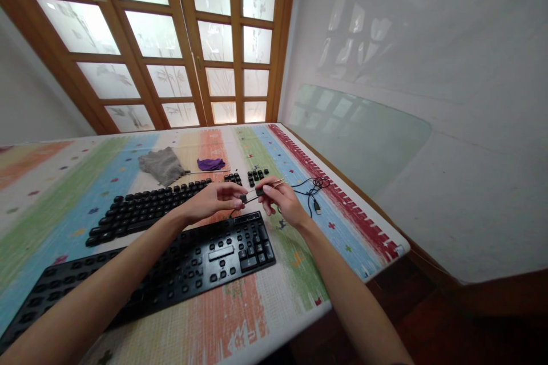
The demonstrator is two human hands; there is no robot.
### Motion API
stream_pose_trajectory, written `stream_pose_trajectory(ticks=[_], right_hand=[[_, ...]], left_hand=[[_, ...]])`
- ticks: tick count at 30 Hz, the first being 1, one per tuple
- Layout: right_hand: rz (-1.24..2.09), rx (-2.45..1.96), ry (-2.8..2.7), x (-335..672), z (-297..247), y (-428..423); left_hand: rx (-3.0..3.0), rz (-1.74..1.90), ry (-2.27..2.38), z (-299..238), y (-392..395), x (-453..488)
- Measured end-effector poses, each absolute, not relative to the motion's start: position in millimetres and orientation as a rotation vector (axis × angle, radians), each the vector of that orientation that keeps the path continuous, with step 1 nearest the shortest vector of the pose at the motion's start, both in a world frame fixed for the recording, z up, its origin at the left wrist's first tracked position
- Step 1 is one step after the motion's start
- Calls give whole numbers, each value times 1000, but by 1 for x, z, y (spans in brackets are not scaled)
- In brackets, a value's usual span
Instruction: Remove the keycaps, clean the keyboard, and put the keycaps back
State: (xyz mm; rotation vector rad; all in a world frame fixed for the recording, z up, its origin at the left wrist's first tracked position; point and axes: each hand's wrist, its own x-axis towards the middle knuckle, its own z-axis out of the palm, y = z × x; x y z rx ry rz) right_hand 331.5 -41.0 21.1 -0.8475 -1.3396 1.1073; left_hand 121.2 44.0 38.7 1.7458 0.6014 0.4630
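Observation:
My left hand (pixel 218 198) pinches a small black keycap (pixel 243 198) between thumb and fingers, above the top right part of the black keyboard (pixel 205 265). Facing it, my right hand (pixel 280 199) is closed on a wire keycap puller (pixel 259 191) with a dark middle. Its thin metal wires reach left to the keycap, and others stick out to the right past my fingers. Most key positions on the keyboard below are bare. A block of keys is still fitted at its right end.
Loose black keycaps (pixel 149 205) lie in rows behind the keyboard, with smaller groups (pixel 257 175) farther right. A grey cloth (pixel 161 165) and a purple cloth (pixel 210 164) lie beyond. A coiled USB cable (pixel 315 185) rests near the table's right edge, beside the wall.

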Motion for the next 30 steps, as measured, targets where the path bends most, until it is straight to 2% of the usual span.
stream_pose_trajectory(ticks=[22, 30], right_hand=[[988, -987, -1338, 329, 14, -37], [950, -1039, -1365, 330, 11, -35]], left_hand=[[1965, 760, 609, 21, 37, 128], [2314, 892, 650, 22, 39, 132]])
